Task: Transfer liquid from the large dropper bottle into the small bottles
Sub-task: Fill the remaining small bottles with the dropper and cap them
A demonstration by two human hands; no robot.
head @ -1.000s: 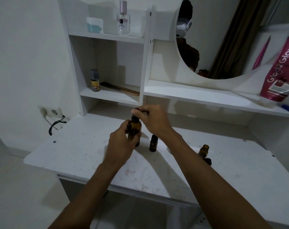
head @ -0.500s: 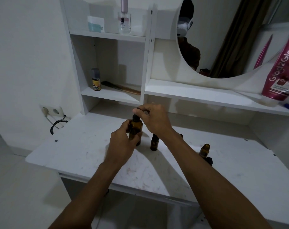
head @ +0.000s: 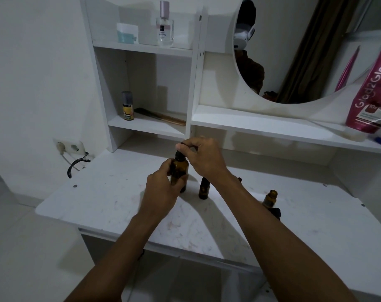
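The large amber dropper bottle [head: 180, 171] stands upright on the white vanity table [head: 111, 192]. My left hand [head: 163, 188] grips its body from the near side. My right hand [head: 203, 156] pinches the black dropper cap [head: 180, 156] at its top. A small amber bottle with a black cap [head: 204, 188] stands just right of the large one. Another small amber bottle [head: 270, 198], open at the neck, stands farther right behind my right forearm, with a small black cap [head: 276, 212] on the table beside it.
Shelves rise behind the table: a yellow-labelled bottle [head: 128, 106] and a comb [head: 163, 117] on the lower left shelf, a perfume bottle [head: 164, 27] on the upper one. A pink tube [head: 373, 92] leans at right. A wall socket with a black cable [head: 76, 164] is at left.
Both hands stay on the large bottle; the right hand's fingers have shifted slightly on the cap. The view has drifted a little.
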